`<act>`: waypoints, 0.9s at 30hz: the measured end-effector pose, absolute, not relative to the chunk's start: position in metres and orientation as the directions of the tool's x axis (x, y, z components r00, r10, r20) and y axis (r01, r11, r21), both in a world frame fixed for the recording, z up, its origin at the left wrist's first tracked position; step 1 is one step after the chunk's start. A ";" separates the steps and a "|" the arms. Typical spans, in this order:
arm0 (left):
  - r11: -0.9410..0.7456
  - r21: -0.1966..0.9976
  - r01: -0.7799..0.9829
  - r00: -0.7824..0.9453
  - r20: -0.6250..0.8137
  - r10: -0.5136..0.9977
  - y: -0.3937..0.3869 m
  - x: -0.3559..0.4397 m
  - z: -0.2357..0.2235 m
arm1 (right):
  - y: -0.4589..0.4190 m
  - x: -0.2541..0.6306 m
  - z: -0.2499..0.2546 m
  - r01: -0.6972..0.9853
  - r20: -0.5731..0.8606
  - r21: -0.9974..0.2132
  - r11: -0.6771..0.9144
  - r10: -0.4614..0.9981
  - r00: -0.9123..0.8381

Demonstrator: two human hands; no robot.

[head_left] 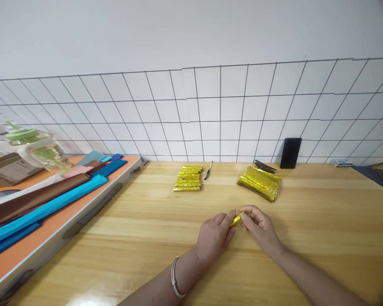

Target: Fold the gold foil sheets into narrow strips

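Between my two hands is a small strip of shiny gold foil [236, 219], partly covered by the fingers. My left hand [214, 236] is closed on its left end, thumb and forefinger pressed to it. On the other end my right hand [261, 227] pinches the foil between thumb and fingers. Beyond them, to the right, lies a thick stack of gold foil sheets [260, 182]. Several narrow folded gold strips [187, 178] lie in a row farther left, with a pen [208, 171] beside them.
A black phone-like slab [290, 153] leans on the tiled wall behind a dark clip-like object [264, 166]. At left, an orange-topped surface [83, 208] bears blue and brown paper rolls [47, 208], a cardboard box [14, 170] and a green-lidded bottle [38, 146]. Small cards [342, 162] lie back right.
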State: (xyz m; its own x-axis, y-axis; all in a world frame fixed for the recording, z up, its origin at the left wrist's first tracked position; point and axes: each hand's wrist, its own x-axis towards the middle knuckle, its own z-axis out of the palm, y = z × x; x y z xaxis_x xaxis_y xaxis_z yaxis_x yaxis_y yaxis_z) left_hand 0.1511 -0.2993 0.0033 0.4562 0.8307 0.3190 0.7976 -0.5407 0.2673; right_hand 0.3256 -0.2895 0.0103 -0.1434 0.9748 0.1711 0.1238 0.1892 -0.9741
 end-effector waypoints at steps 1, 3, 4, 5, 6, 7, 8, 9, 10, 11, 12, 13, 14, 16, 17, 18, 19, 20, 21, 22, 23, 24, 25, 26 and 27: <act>-0.540 0.273 0.796 0.454 0.321 0.831 -0.299 0.151 0.003 | -0.290 0.325 0.011 0.133 0.180 -0.971 0.199 0.973 -0.142; -0.546 0.276 0.791 0.458 0.325 0.827 -0.299 0.150 0.004 | -0.290 0.325 0.011 0.148 0.198 -0.965 0.218 0.970 -0.139; -0.552 0.276 0.787 0.463 0.327 0.824 -0.299 0.150 0.005 | -0.290 0.325 0.011 0.155 0.206 -0.962 0.227 0.969 -0.138; -0.557 0.275 0.784 0.467 0.330 0.820 -0.299 0.150 0.005 | -0.291 0.325 0.011 0.161 0.213 -0.959 0.234 0.967 -0.137; -0.562 0.275 0.780 0.471 0.333 0.817 -0.299 0.149 0.006 | -0.291 0.325 0.011 0.168 0.217 -0.956 0.239 0.966 -0.137; -0.564 0.274 0.779 0.473 0.335 0.815 -0.298 0.149 0.006 | -0.291 0.325 0.011 0.175 0.218 -0.955 0.241 0.966 -0.138; -0.566 0.274 0.778 0.473 0.337 0.814 -0.298 0.149 0.006 | -0.291 0.324 0.011 0.180 0.216 -0.954 0.239 0.966 -0.138; -0.566 0.277 0.777 0.472 0.339 0.814 -0.298 0.149 0.006 | -0.291 0.324 0.011 0.182 0.211 -0.955 0.234 0.968 -0.140; -0.564 0.286 0.775 0.468 0.341 0.815 -0.298 0.149 0.006 | -0.291 0.325 0.010 0.181 0.201 -0.958 0.225 0.970 -0.139; -0.561 0.302 0.771 0.459 0.348 0.818 -0.298 0.149 0.005 | -0.291 0.325 0.010 0.173 0.191 -0.962 0.213 0.972 -0.137; -0.554 0.329 0.765 0.444 0.355 0.823 -0.297 0.148 0.004 | -0.290 0.325 0.010 0.158 0.181 -0.967 0.201 0.975 -0.132; -0.541 0.366 0.757 0.420 0.362 0.832 -0.296 0.148 0.003 | -0.289 0.325 0.009 0.137 0.172 -0.972 0.189 0.977 -0.123; -0.522 0.415 0.745 0.389 0.366 0.846 -0.295 0.147 0.001 | -0.288 0.326 0.009 0.112 0.166 -0.978 0.178 0.980 -0.113; -0.471 0.538 0.699 0.312 0.363 0.878 -0.291 0.145 -0.004 | -0.286 0.328 0.008 0.059 0.156 -0.985 0.161 0.985 -0.079; -0.446 0.609 0.656 0.270 0.362 0.892 -0.288 0.144 -0.007 | -0.284 0.329 0.007 0.034 0.152 -0.988 0.154 0.987 -0.060; -0.425 0.681 0.596 0.227 0.365 0.903 -0.285 0.143 -0.011 | -0.282 0.330 0.005 0.008 0.146 -0.989 0.146 0.989 -0.039; -0.411 0.749 0.519 0.183 0.372 0.910 -0.282 0.142 -0.014 | -0.280 0.331 0.004 -0.019 0.138 -0.990 0.137 0.990 -0.017; -0.399 0.810 0.429 0.140 0.376 0.916 -0.279 0.142 -0.018 | -0.278 0.332 0.002 -0.051 0.127 -0.991 0.127 0.992 0.005; -0.384 0.861 0.332 0.098 0.374 0.922 -0.276 0.143 -0.020 | -0.276 0.333 0.000 -0.085 0.111 -0.990 0.113 0.994 0.024; -0.362 0.903 0.233 0.057 0.359 0.932 -0.274 0.143 -0.022 | -0.274 0.334 -0.001 -0.119 0.092 -0.988 0.096 0.995 0.040; -0.336 0.932 0.134 0.022 0.336 0.942 -0.273 0.144 -0.023 | -0.273 0.335 -0.003 -0.151 0.071 -0.985 0.079 0.996 0.053; -0.306 0.951 0.042 -0.005 0.307 0.952 -0.272 0.145 -0.022 | -0.272 0.336 -0.005 -0.180 0.050 -0.982 0.060 0.997 0.061; -0.277 0.960 -0.038 -0.021 0.276 0.961 -0.272 0.146 -0.021 | -0.271 0.337 -0.006 -0.204 0.030 -0.978 0.043 0.997 0.065; -0.251 0.962 -0.104 -0.028 0.250 0.968 -0.273 0.147 -0.019 | -0.270 0.338 -0.006 -0.226 0.012 -0.974 0.027 0.998 0.066; -0.231 0.961 -0.151 -0.028 0.229 0.973 -0.273 0.148 -0.017 | -0.270 0.338 -0.007 -0.244 -0.004 -0.970 0.011 0.998 0.062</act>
